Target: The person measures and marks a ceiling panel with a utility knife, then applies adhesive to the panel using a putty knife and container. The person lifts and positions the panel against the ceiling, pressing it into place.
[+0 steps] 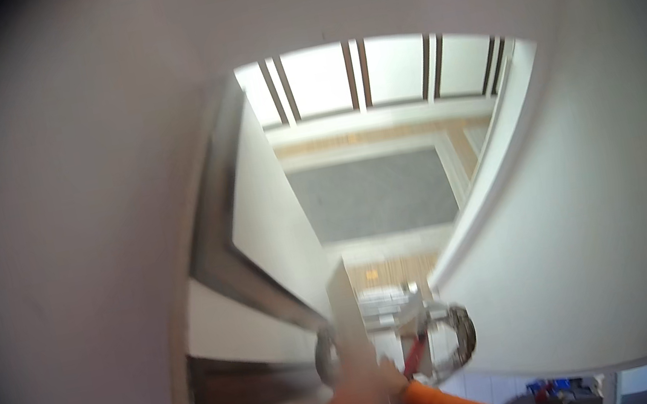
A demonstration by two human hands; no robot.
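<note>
Both my forearms, in orange sleeves, come in from the lower edge and meet low in the middle. My left hand [357,382] is smeared by motion. From it a long, pale, flat board [346,306] points up and away, and the hand looks closed on its near end. Just to the right, my right hand [391,380] is closed round a red-handled tool [414,356]. The tool slants up to the right towards a pale, flared end; its exact kind is too blurred to tell.
Beneath my hands is a metal frame like a stepladder [385,308], with dark, rounded shapes on both sides. A brown-framed white door [269,186] stands left, a curved white wall [590,241] right. Beyond lie a grey floor mat [378,192] and brown-framed panels. Blue and red items [560,387] lie lower right.
</note>
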